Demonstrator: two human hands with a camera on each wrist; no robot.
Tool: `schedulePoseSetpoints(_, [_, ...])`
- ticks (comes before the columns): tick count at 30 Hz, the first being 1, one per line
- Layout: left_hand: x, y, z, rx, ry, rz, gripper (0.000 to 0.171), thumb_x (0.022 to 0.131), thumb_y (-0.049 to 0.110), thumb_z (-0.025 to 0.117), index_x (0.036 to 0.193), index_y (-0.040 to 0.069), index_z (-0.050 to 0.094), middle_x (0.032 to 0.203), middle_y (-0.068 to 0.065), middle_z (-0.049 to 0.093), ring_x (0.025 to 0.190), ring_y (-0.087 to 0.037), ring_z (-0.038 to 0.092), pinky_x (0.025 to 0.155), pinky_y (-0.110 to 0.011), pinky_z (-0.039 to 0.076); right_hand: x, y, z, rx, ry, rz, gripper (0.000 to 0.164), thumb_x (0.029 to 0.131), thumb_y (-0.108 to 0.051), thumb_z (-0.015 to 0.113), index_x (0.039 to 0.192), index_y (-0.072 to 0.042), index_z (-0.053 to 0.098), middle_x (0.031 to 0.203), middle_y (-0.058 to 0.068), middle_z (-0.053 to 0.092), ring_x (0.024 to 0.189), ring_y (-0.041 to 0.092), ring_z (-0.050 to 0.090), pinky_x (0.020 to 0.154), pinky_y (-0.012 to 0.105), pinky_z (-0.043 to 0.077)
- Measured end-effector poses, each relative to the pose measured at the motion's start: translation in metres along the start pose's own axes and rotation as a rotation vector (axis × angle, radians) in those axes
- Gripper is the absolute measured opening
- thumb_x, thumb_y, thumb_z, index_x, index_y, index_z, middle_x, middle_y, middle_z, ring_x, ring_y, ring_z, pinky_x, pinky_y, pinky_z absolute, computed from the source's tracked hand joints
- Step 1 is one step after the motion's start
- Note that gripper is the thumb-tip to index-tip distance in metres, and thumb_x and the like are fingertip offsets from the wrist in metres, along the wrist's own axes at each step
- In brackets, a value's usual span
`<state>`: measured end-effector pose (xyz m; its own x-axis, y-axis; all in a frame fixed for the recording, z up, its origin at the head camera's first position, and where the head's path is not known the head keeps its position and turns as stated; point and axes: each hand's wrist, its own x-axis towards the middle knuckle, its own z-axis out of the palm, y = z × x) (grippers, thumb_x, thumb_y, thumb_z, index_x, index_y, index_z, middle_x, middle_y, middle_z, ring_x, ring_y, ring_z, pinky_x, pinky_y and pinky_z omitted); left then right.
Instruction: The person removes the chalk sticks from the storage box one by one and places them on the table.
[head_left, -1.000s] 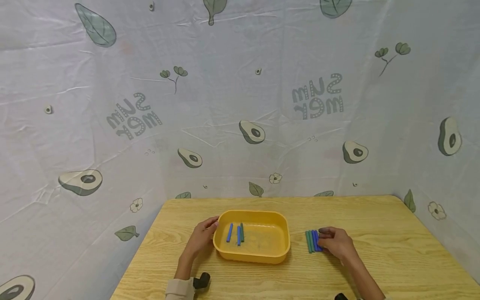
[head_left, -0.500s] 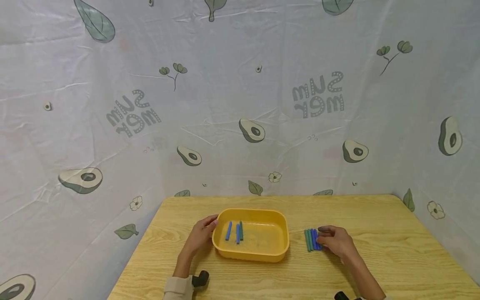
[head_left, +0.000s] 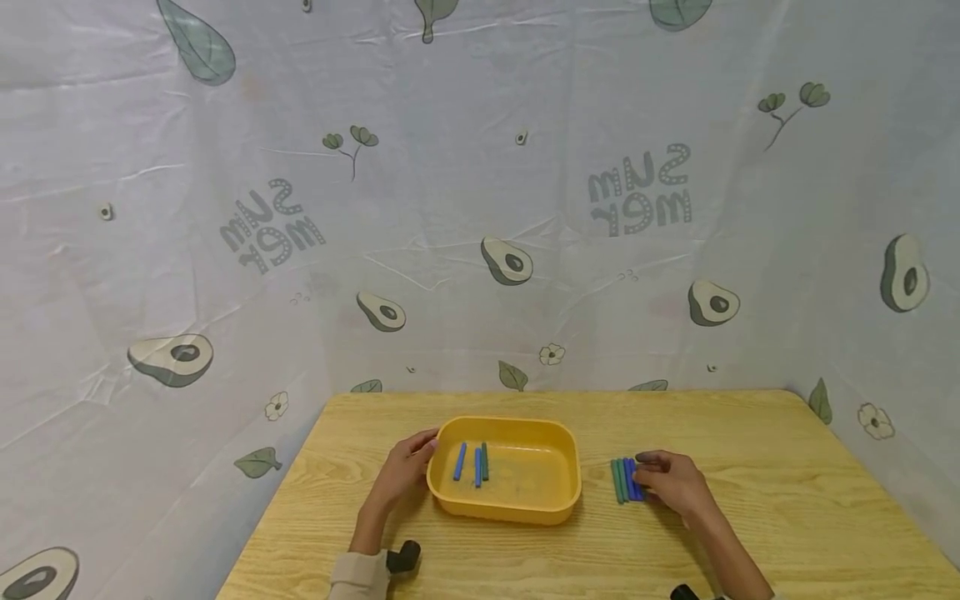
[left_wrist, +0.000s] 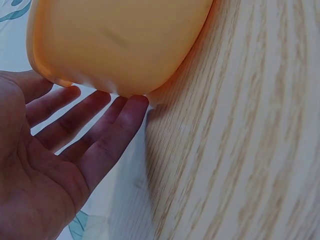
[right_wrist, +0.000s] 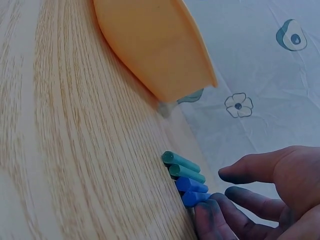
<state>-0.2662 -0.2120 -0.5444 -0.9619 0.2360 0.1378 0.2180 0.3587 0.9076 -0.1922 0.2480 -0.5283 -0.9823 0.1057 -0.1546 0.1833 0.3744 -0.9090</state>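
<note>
Sticks [head_left: 623,481], slim and chalk-like, are lying side by side on the table [head_left: 780,467], just right of the tray [head_left: 517,513]: two green nearest the tray, then at least two blue. Your right hand [head_left: 675,485] is touching the outermost visible blue stick [right_wrist: 196,198] with bent fingers, while its thumb is standing apart; whether you are gripping that stick or only touching it, you cannot tell from these views. Dark smudges are showing on your fingertips. Judging by looks, you are dealing with something light, stiff and dusty rather than slippery, and probably brittle if squeezed or bent. Mid-length is looking like the safest place to take hold, thumb and finger on opposite long sides; the close row is leaving little room between neighbors, so its outer edge is seeming easier to grasp.

Yellow and shallow, the tray is sitting level on the table, holding three more sticks toward its left end: two blue, and one green lying close beside a blue. Your left hand [head_left: 401,475] is resting its fairly straight, spread fingers against the tray's left end. Behind the table, a pale cloth [head_left: 420,183] printed with avocados and leaves is hanging.
</note>
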Motion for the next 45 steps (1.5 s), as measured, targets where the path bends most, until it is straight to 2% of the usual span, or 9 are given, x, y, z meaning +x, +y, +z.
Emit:
schedulePoseSetpoints(7, [0.002, -0.004, 0.000, 0.018, -0.046, 0.021, 0.048, 0.115, 0.032, 0.054, 0.156, 0.007, 0.057, 0.155, -0.019, 0.061, 0.143, -0.042, 0.058, 0.116, -0.057, 0.050, -0.004, -0.008, 0.002, -0.063, 0.034, -0.014, 0.048, 0.102, -0.011, 0.068, 0.142, 0.013, 0.059, 0.126, 0.029, 0.069, 0.099, 0.026, 0.075, 0.079, 0.039, 0.066])
schedulePoseSetpoints(12, [0.002, -0.006, -0.002, 0.018, -0.044, 0.010, 0.050, 0.115, 0.033, 0.053, 0.156, 0.007, 0.056, 0.156, -0.019, 0.060, 0.145, -0.042, 0.057, 0.117, -0.057, 0.050, -0.008, -0.025, 0.008, -0.122, 0.033, -0.081, 0.047, 0.102, -0.015, 0.068, 0.141, 0.011, 0.062, 0.123, 0.027, 0.070, 0.093, 0.024, 0.073, 0.074, 0.038, 0.063])
schedulePoseSetpoints(19, [0.000, -0.003, -0.005, 0.018, -0.019, 0.007, 0.048, 0.114, 0.031, 0.055, 0.155, 0.006, 0.058, 0.155, -0.019, 0.061, 0.144, -0.041, 0.058, 0.117, -0.058, 0.049, -0.004, -0.047, 0.017, -0.147, 0.027, -0.136, 0.046, 0.103, -0.017, 0.067, 0.140, 0.008, 0.064, 0.125, 0.025, 0.071, 0.102, 0.034, 0.075, 0.082, 0.044, 0.067])
schedulePoseSetpoints(24, [0.001, -0.001, -0.005, 0.031, -0.009, 0.005, 0.048, 0.114, 0.031, 0.055, 0.154, 0.006, 0.059, 0.155, -0.019, 0.061, 0.144, -0.041, 0.058, 0.117, -0.059, 0.049, 0.000, -0.058, 0.019, -0.083, -0.018, -0.117, 0.046, 0.104, -0.018, 0.067, 0.141, 0.008, 0.062, 0.129, 0.026, 0.070, 0.112, 0.038, 0.073, 0.086, 0.044, 0.067])
schedulePoseSetpoints(31, [0.000, -0.002, -0.001, 0.019, 0.002, -0.012, 0.047, 0.113, 0.033, 0.057, 0.153, 0.008, 0.061, 0.154, -0.017, 0.063, 0.144, -0.040, 0.058, 0.118, -0.060, 0.048, 0.001, -0.067, 0.025, 0.033, -0.159, -0.108, 0.049, 0.106, -0.015, 0.065, 0.144, 0.014, 0.055, 0.138, 0.033, 0.064, 0.124, 0.047, 0.068, 0.093, 0.049, 0.066])
schedulePoseSetpoints(37, [-0.001, -0.002, 0.000, -0.022, 0.008, -0.017, 0.045, 0.112, 0.031, 0.059, 0.151, 0.008, 0.063, 0.151, -0.017, 0.065, 0.140, -0.038, 0.061, 0.115, -0.058, 0.051, 0.003, -0.074, 0.035, 0.115, -0.218, -0.074, 0.052, 0.105, -0.014, 0.067, 0.146, 0.013, 0.054, 0.145, 0.033, 0.059, 0.126, 0.041, 0.068, 0.097, 0.048, 0.064])
schedulePoseSetpoints(40, [-0.001, -0.001, 0.000, -0.033, 0.009, -0.016, 0.045, 0.112, 0.031, 0.059, 0.150, 0.008, 0.063, 0.151, -0.017, 0.065, 0.139, -0.038, 0.063, 0.113, -0.057, 0.053, 0.005, -0.077, 0.038, 0.123, -0.237, -0.079, 0.053, 0.104, -0.015, 0.068, 0.147, 0.014, 0.053, 0.143, 0.032, 0.061, 0.122, 0.035, 0.071, 0.098, 0.048, 0.064])
schedulePoseSetpoints(45, [0.000, -0.001, -0.001, -0.022, 0.006, -0.022, 0.045, 0.112, 0.032, 0.058, 0.151, 0.009, 0.063, 0.152, -0.016, 0.064, 0.140, -0.037, 0.062, 0.114, -0.056, 0.053, 0.009, -0.082, 0.040, 0.133, -0.276, -0.088, 0.055, 0.106, -0.016, 0.067, 0.148, 0.015, 0.050, 0.140, 0.032, 0.063, 0.120, 0.036, 0.073, 0.099, 0.048, 0.064])
